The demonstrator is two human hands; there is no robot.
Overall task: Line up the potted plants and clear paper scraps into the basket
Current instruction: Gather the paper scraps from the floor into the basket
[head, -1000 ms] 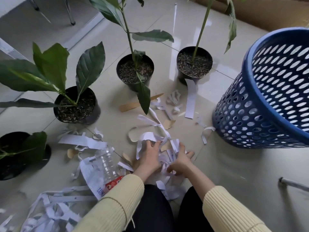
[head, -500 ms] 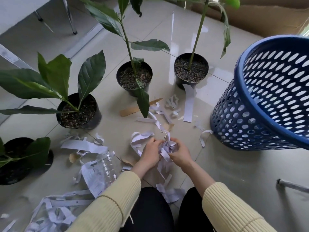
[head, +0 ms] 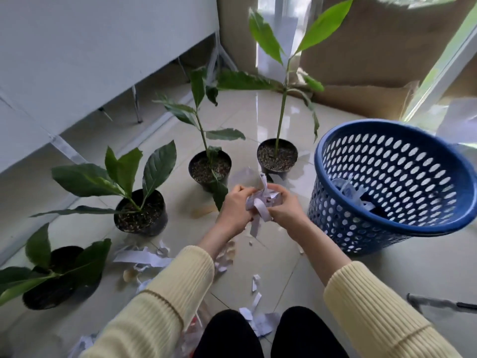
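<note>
Hands [head: 233, 211] [head: 285, 213] around paper scraps [head: 262, 202] near blue basket [head: 374, 125], print illegible.

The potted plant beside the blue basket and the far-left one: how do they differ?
The tall plant, next to the blue basket, rises on one thin stem with light green leaves high up; the far-left plant is short, its dark leaves spreading low. The tall plant's pot shows speckled soil; the far-left plant's pot is largely hidden by leaves. Both stand upright in round black pots.

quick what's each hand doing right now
Left hand: fingers curled round the bunch of paper scraps.
Right hand: gripping the same bunch.
</note>
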